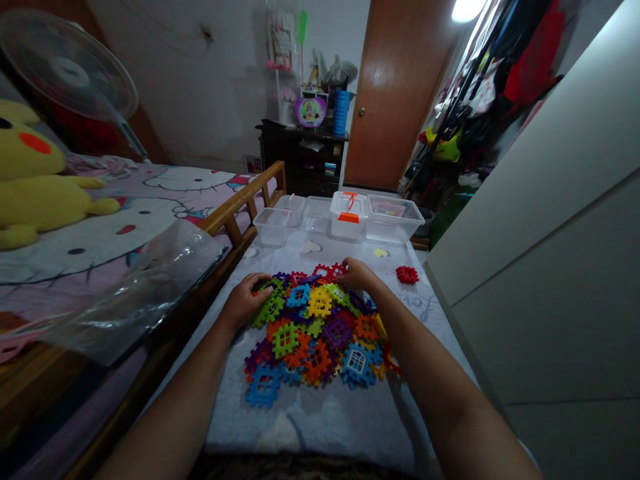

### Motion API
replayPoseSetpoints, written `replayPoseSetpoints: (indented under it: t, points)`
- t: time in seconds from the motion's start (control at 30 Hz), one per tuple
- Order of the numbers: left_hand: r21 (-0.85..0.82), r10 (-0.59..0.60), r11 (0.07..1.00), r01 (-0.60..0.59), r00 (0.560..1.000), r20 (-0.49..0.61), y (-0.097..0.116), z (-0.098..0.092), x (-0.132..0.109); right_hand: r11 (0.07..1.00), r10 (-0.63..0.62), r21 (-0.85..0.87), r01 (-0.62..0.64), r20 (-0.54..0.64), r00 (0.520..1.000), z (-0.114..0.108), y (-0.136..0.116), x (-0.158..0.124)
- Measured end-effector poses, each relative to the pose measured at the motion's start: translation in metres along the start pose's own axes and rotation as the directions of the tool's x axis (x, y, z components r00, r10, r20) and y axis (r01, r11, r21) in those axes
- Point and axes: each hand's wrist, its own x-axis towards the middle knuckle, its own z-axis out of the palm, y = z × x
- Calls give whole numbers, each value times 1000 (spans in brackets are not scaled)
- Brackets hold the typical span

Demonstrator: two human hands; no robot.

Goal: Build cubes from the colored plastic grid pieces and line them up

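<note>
While under left hand (245, 301) and right hand (358, 273), many-coloured, notched, windowed tiles (320, 333).

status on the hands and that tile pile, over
Left hand on left edge of tile pile, right hand on far edge; grip unclear. One red tile lies apart to the right. Clear bins beyond.

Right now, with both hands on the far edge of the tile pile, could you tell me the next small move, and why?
Probably close the left hand on the green tile it touches and lift it off. Both hands rest on the pile of loosely overlapping tiles, the right hand on red ones, and that green tile lies on top at the edge.
</note>
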Motion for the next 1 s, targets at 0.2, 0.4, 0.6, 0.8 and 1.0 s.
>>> replayPoseSetpoints:
  t: [0.2, 0.4, 0.6, 0.8, 1.0]
  points:
    - [6, -2, 1000, 2, 1000, -4, 2, 0, 0, 999, -18, 38, 22, -107, 994, -13, 17, -13]
    - [28, -4, 1000, 4, 1000, -13, 5, -1, 1, 987, -140, -91, 132, -87, 986, -15, 47, -38]
    - [30, -9, 999, 9, 1000, -4, 6, -2, 2, 975, -222, 1, 222, -3, 975, -16, 55, -43]
    - [27, -12, 1000, 12, 1000, -5, 6, -2, 0, 973, -210, -83, 214, 46, 977, -10, 49, -38]
    - [7, -11, 1000, 11, 1000, -21, 5, -1, -1, 978, -171, -109, 175, 45, 984, -20, 32, -28]
